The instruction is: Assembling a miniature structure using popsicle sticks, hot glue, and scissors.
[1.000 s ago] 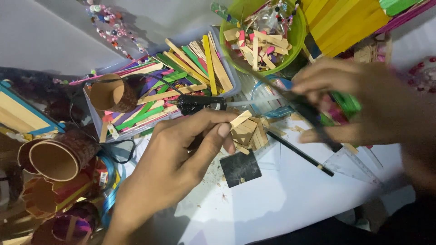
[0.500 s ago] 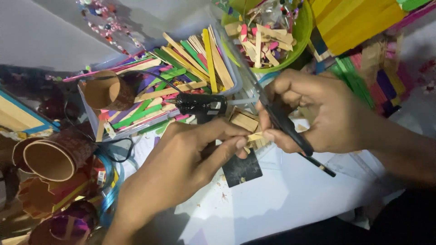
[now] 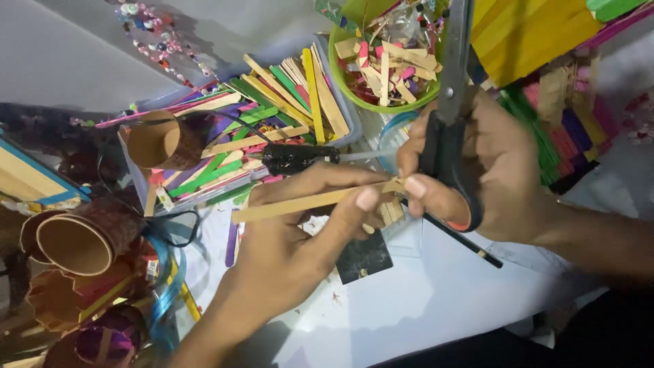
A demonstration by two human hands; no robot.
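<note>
Pinching a plain wooden craft stick [image 3: 310, 202] between thumb and fingers, the left hand [image 3: 293, 238] holds it nearly level above the white tabletop [image 3: 422, 307], its right end meeting the right hand's fingertips [image 3: 415, 187]. The right hand [image 3: 490, 177] is closed around black-handled scissors [image 3: 453, 102], whose blades point up and away. A moment ago that hand gripped a thin dark pencil and the left fingers pressed a small glued stick piece; now the pencil [image 3: 463, 240] lies on the tabletop under the hand and the scissors have been swung upright. Just beyond lie a black glue gun [image 3: 296, 158], a tray of coloured sticks [image 3: 272, 102] and a green bowl of stick offcuts [image 3: 385, 61]
</note>
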